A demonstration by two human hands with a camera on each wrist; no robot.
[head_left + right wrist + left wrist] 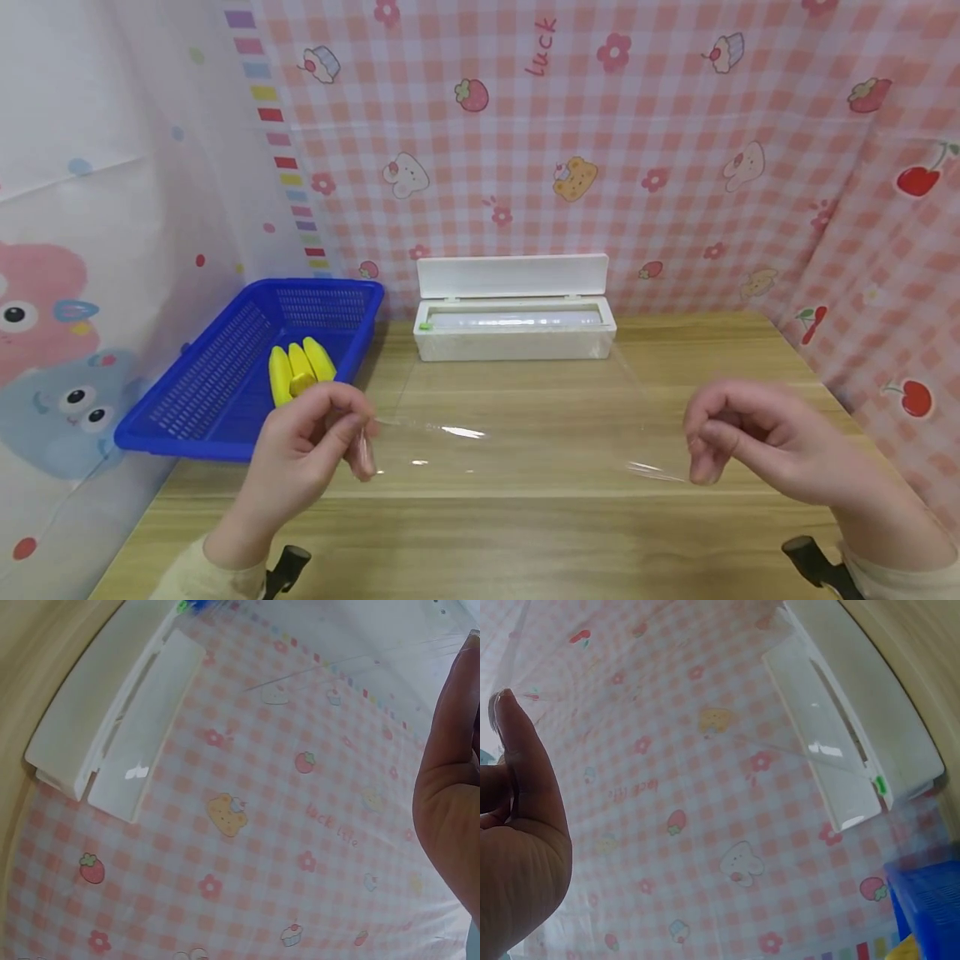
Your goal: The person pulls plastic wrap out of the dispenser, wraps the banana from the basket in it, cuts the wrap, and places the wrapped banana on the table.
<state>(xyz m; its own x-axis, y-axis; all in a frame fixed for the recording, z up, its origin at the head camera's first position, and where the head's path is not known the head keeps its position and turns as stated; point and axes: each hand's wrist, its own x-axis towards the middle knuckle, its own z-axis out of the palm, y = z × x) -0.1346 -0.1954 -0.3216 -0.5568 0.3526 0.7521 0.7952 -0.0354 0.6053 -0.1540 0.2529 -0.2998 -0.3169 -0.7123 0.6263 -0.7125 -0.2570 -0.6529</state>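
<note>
A sheet of clear plastic wrap [465, 432] stretches from the white dispenser box [517, 345] toward me. My left hand [315, 442] pinches one corner between thumb and fingers. The opposite corner is pinched by my right hand [765, 442]. Inside the box a roll of wrap shows, and its lid [513, 276] stands raised at the back. A small green piece [880, 784] sits at the left end of the box's slot. In the right wrist view, the wrap is faint and runs up to the thumb of the right hand [454, 765].
At the left stands a blue plastic basket [187, 379] with several yellow bananas [300, 367] in it. Behind the wooden table [525, 542] hangs a pink checked cloth [510, 150]. Dark straps of the wrist cameras show near both sleeves.
</note>
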